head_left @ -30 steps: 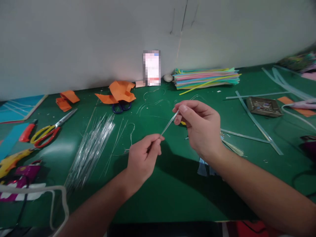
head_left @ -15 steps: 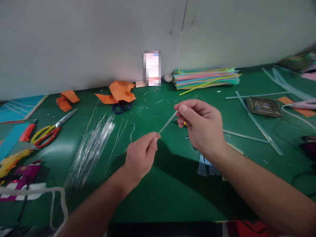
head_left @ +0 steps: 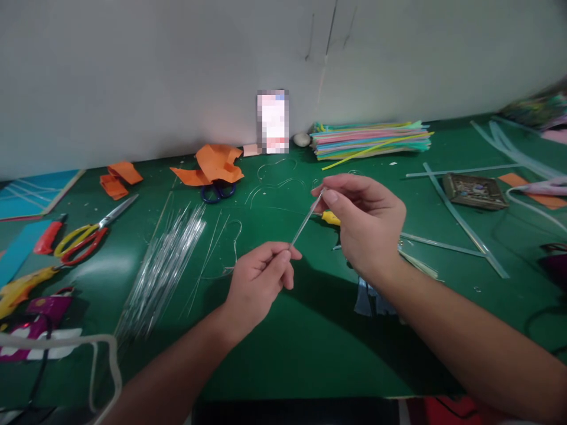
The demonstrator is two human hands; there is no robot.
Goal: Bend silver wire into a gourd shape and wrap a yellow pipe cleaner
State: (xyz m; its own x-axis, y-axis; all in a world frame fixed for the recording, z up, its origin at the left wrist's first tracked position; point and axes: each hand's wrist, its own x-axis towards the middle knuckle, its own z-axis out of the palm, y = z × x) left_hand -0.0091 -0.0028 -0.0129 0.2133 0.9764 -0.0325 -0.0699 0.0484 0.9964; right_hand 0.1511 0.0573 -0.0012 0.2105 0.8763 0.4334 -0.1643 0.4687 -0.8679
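Note:
Both my hands hold one thin clear strip [head_left: 305, 222] above the green table [head_left: 310, 342]. My left hand [head_left: 259, 282] pinches its lower end between thumb and fingers. My right hand [head_left: 365, 224] pinches its upper end. The strip slants up to the right between them. A bundle of similar clear thin strips [head_left: 162, 268] lies on the table to the left of my left hand. A small yellow piece [head_left: 331, 218] shows just behind my right thumb.
Yellow and red scissors [head_left: 88, 233] and a glue gun [head_left: 22, 289] lie at the left. Orange paper [head_left: 215, 165] and blue scissors [head_left: 217, 192] sit near the wall. A stack of coloured straws [head_left: 370, 141] is at the back right. Long clear sticks [head_left: 460, 221] lie at the right.
My left hand has dropped slightly and moved right; my right hand has lifted its end a little, so the strip stands steeper. A yellow piece now shows behind my right thumb.

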